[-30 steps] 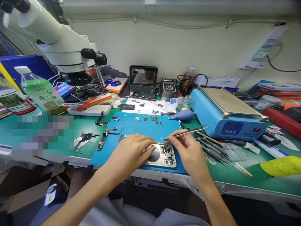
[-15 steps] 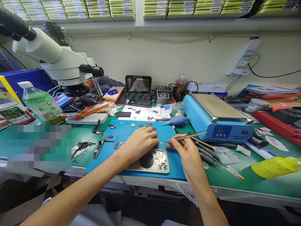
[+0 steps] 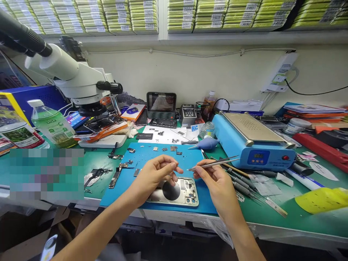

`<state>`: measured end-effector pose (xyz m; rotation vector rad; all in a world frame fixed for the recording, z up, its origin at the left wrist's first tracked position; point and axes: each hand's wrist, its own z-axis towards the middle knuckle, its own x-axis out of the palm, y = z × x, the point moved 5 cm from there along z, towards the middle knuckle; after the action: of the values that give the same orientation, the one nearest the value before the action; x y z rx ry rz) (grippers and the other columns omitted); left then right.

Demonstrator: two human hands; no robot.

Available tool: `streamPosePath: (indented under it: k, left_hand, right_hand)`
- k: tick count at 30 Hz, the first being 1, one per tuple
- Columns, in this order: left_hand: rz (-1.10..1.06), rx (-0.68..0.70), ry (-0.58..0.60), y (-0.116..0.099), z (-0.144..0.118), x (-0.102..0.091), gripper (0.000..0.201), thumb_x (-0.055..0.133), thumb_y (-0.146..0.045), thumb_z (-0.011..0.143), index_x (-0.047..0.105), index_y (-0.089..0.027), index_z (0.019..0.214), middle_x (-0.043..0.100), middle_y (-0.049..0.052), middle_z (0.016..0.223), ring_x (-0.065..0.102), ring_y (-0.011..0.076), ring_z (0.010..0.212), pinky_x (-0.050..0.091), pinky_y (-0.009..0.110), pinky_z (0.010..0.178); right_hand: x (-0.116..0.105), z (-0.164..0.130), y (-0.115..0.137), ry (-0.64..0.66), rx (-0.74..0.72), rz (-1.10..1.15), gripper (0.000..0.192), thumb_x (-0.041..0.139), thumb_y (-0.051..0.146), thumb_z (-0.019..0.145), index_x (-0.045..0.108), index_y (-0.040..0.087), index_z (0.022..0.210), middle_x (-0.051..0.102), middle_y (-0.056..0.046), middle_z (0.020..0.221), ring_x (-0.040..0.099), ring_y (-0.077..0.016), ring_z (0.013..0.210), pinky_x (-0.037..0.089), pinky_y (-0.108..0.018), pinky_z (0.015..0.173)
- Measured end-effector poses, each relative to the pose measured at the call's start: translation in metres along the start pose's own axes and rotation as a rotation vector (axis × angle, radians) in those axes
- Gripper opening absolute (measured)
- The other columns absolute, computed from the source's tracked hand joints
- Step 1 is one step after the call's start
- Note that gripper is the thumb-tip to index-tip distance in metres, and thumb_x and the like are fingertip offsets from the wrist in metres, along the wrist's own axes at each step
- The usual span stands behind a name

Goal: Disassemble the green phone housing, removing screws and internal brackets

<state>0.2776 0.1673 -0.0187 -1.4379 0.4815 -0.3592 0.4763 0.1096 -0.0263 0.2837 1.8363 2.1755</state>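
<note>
My right hand [image 3: 214, 177] grips metal tweezers [image 3: 221, 161], whose tips point left above the blue mat [image 3: 202, 197]. A tiny light speck shows at the tips, too small to name. My left hand [image 3: 156, 175] hovers just left of the tips, fingers loosely curled and apart, with nothing visible in them. Below it lies a phone back housing [image 3: 194, 194], inner side up, with a dark round patch; the hand hides its upper left part. Small phone parts, among them a metal shield piece [image 3: 173, 148] and a long circuit board [image 3: 115, 178], lie on the mat.
A microscope [image 3: 81, 83] stands at the left, beside a green-liquid bottle [image 3: 54, 125]. At the right are a blue heating station [image 3: 244, 145], a blue air blower [image 3: 208, 143], several pen-like tools [image 3: 241, 185] and a yellow bottle [image 3: 320, 199]. A small screen [image 3: 161, 102] stands at the back.
My left hand has drawn back from the mat and turned, its fingers loosening. The tweezers have shifted slightly left in my right hand. The whole view has tilted up a little.
</note>
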Motion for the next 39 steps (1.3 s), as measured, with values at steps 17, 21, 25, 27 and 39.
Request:
streamPosePath:
  k: [17, 21, 25, 27, 39]
  left_hand:
    - [-0.175, -0.03, -0.128, 0.019, -0.014, 0.004, 0.026, 0.075, -0.031, 0.1, 0.055, -0.026, 0.116, 0.086, 0.002, 0.098, 0.076, 0.0165, 0.079, 0.06, 0.032, 0.079]
    - [-0.012, 0.028, -0.153, 0.018, -0.017, 0.005, 0.024, 0.07, -0.03, 0.102, 0.052, -0.028, 0.118, 0.085, -0.001, 0.097, 0.081, 0.0197, 0.086, 0.059, 0.031, 0.073]
    - [0.053, 0.046, -0.14, 0.016, -0.017, 0.006, 0.023, 0.067, -0.027, 0.102, 0.051, -0.029, 0.119, 0.084, -0.002, 0.095, 0.082, 0.0219, 0.092, 0.058, 0.031, 0.071]
    - [0.069, 0.052, -0.13, 0.016, -0.016, 0.006, 0.022, 0.064, -0.024, 0.102, 0.051, -0.029, 0.12, 0.084, -0.002, 0.096, 0.082, 0.0217, 0.094, 0.058, 0.031, 0.073]
    - [0.161, 0.077, -0.121, 0.017, -0.018, 0.008, 0.017, 0.06, -0.024, 0.103, 0.054, -0.03, 0.118, 0.083, -0.003, 0.094, 0.079, 0.0206, 0.09, 0.055, 0.032, 0.075]
  right_hand:
    - [0.02, -0.007, -0.006, 0.065, 0.065, 0.192, 0.031, 0.084, 0.049, 0.091, 0.076, 0.022, 0.102, 0.079, -0.005, 0.095, 0.076, -0.0187, 0.08, 0.066, -0.031, 0.074]
    - [0.023, -0.007, -0.008, 0.119, 0.078, 0.147, 0.029, 0.081, 0.05, 0.094, 0.077, 0.022, 0.1, 0.079, -0.006, 0.099, 0.077, -0.0202, 0.085, 0.066, -0.034, 0.081]
    - [0.028, -0.007, -0.007, 0.187, 0.085, 0.079, 0.028, 0.078, 0.05, 0.097, 0.077, 0.022, 0.101, 0.078, -0.006, 0.101, 0.074, -0.018, 0.08, 0.062, -0.029, 0.072]
    - [0.03, -0.008, -0.005, 0.207, 0.084, 0.055, 0.029, 0.077, 0.051, 0.098, 0.078, 0.022, 0.103, 0.078, -0.005, 0.098, 0.072, -0.0169, 0.076, 0.06, -0.027, 0.067]
    - [0.032, -0.01, -0.001, 0.165, 0.025, -0.022, 0.028, 0.074, 0.05, 0.099, 0.078, 0.022, 0.1, 0.079, -0.005, 0.096, 0.076, -0.0182, 0.081, 0.063, -0.027, 0.074]
